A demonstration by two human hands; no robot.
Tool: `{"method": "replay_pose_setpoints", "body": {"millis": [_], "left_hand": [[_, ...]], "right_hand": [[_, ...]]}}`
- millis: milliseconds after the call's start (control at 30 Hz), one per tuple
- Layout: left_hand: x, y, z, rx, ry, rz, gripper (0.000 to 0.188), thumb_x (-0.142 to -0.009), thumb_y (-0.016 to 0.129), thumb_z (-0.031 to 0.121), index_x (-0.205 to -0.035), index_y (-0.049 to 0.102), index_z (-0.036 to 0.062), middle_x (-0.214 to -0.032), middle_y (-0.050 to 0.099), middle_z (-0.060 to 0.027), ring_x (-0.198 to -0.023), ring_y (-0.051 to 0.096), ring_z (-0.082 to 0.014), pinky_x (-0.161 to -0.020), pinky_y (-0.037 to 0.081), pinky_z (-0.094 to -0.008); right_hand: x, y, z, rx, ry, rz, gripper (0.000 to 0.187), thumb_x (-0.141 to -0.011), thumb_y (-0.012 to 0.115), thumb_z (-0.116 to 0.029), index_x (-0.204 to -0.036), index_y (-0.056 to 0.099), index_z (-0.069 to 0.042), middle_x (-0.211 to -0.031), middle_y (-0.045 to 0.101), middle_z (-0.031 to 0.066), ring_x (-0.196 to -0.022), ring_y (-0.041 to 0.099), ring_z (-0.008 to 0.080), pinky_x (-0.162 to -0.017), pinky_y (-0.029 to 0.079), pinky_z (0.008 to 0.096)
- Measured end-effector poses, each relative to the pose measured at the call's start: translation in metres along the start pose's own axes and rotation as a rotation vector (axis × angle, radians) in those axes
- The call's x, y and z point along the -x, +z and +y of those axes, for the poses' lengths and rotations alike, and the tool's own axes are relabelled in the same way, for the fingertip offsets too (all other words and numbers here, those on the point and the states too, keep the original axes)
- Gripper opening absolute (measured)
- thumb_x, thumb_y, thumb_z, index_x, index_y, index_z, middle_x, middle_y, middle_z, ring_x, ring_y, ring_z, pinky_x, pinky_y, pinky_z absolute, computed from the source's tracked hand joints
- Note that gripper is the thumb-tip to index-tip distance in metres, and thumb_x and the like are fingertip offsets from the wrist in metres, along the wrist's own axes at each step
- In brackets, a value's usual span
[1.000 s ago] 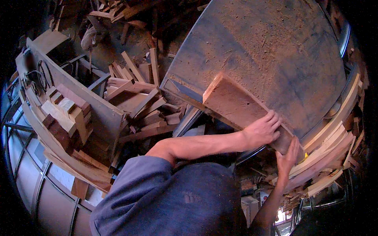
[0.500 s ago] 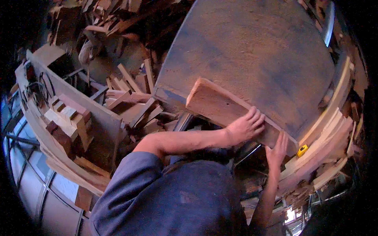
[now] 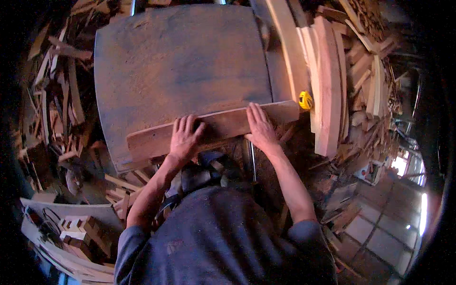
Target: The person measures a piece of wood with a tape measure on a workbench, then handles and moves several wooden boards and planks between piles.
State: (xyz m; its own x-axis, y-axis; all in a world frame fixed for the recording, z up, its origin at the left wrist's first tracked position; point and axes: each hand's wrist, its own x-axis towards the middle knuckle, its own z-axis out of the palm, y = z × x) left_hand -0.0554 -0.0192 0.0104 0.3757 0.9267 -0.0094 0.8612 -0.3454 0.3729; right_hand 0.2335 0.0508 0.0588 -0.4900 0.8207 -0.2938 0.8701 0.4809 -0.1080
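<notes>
At the far left, scrap wood (image 3: pixel 52 95) is heaped beyond the counter's left edge, and below the near left corner cut wood blocks (image 3: pixel 78 237) are piled beside an upright panel (image 3: pixel 95 213). The counter (image 3: pixel 185 61) is coated with brownish dust. Along its near edge a long reddish-brown plank (image 3: pixel 223 126) is set, its left end just in from the near left corner and its right end carried past the right edge. The plank's left half is covered by the left hand (image 3: pixel 186 138), its right half by the right hand (image 3: pixel 259 127); fingers are reached to its far edge, but whether either grip is clenched cannot be told. Beside the plank's right end a yellow tape measure (image 3: pixel 305 100) is seen, and long boards (image 3: pixel 327 90) are laid to the right.
</notes>
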Motion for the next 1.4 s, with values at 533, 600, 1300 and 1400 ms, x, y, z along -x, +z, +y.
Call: {"method": "replay_pose_setpoints", "body": {"millis": [533,600,1300,1400], "left_hand": [[-0.061,0.005,0.062,-0.144,0.081,0.107,0.072,-0.071,0.074,0.046,-0.126,0.05,0.0074,-0.139,0.037,-0.0236,-0.129,0.035,-0.0447,-0.108,0.027,-0.0568],[-0.068,-0.007,0.075,-0.083,0.039,0.063,0.065,-0.068,0.078,0.043,-0.117,0.054,0.0069,-0.13,0.043,-0.0212,-0.119,0.043,-0.0398,-0.101,0.035,-0.0521],[-0.092,-0.003,0.031,-0.202,0.062,0.082,0.065,-0.065,0.08,0.044,-0.116,0.058,0.0093,-0.127,0.048,-0.0168,-0.113,0.048,-0.038,-0.096,0.039,-0.0492],[-0.089,0.0,0.034,-0.21,0.058,0.092,0.063,-0.065,0.08,0.043,-0.114,0.059,0.0094,-0.126,0.048,-0.0168,-0.112,0.049,-0.0383,-0.094,0.04,-0.0491]], "right_hand": [[-0.012,0.04,0.008,0.055,-0.09,0.439,0.048,-0.085,0.056,-0.018,-0.129,0.051,0.001,-0.131,0.051,0.0153,-0.126,0.044,0.0315,-0.105,0.039,0.0435],[-0.012,0.039,0.01,0.049,-0.098,0.451,0.045,-0.086,0.057,-0.018,-0.128,0.053,-0.001,-0.128,0.054,0.0141,-0.128,0.043,0.0325,-0.105,0.037,0.0491],[-0.056,0.031,0.009,0.022,-0.071,0.53,0.048,-0.084,0.059,-0.019,-0.127,0.053,0.001,-0.125,0.054,0.0151,-0.124,0.045,0.0316,-0.102,0.04,0.0443],[-0.053,0.033,0.01,0.045,-0.061,0.505,0.048,-0.083,0.059,-0.018,-0.127,0.054,0.001,-0.125,0.054,0.0151,-0.124,0.045,0.0317,-0.103,0.04,0.0449]]}}
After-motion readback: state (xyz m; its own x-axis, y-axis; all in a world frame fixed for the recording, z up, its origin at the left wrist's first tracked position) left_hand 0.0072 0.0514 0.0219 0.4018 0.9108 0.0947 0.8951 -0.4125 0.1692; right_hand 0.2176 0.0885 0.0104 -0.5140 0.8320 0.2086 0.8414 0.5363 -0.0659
